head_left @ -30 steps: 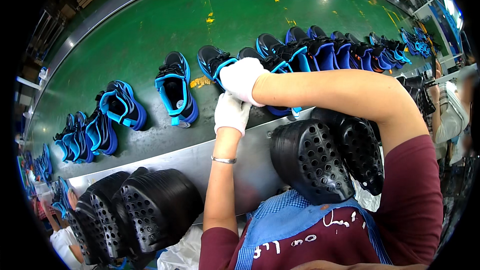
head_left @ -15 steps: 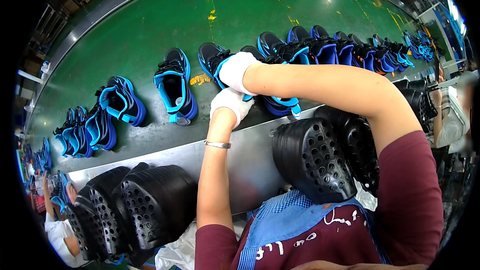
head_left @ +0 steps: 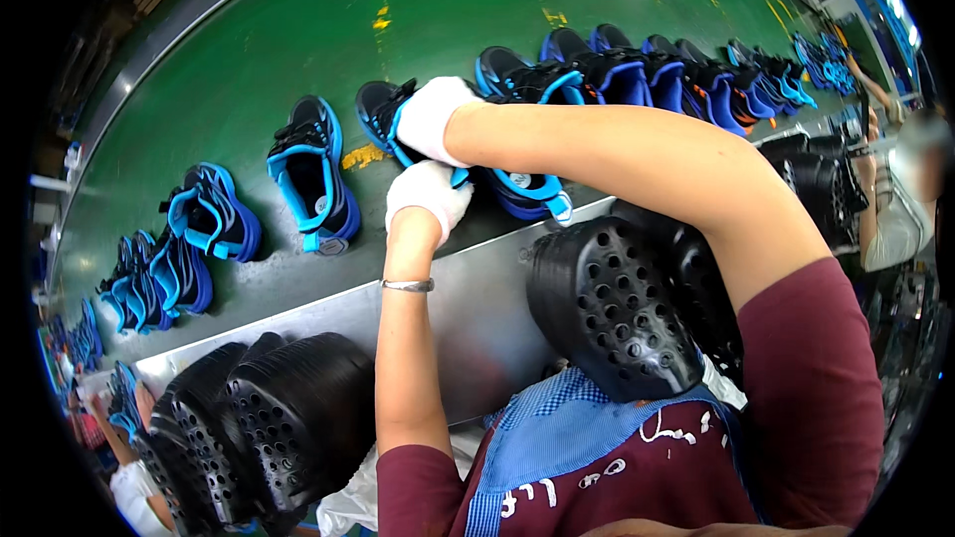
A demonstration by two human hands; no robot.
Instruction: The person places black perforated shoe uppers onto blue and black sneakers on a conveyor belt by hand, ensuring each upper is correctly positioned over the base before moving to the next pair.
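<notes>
Both my hands, in white gloves, are on one black and blue sneaker (head_left: 378,107), whose toe points away from me. My right hand (head_left: 435,121) is closed over the sneaker's side and collar. Lower down, at the heel, my left hand (head_left: 429,201) is curled with its fingers against the shoe. The gloves cover most of the opening and the heel. Just left of them stands another sneaker (head_left: 310,179) with a bright blue lining. To the right, a further sneaker (head_left: 527,194) lies partly under my right forearm.
A green conveyor belt (head_left: 288,50) carries a long line of sneakers to both sides. On the metal ledge (head_left: 477,308) nearer me, black perforated shoe-shaped forms (head_left: 617,308) stand on the right, with more black forms (head_left: 298,408) on the left. Other people work at both ends.
The sneakers on the belt, and my hands with the one they grip, sit further left in the view. My grip looks much the same.
</notes>
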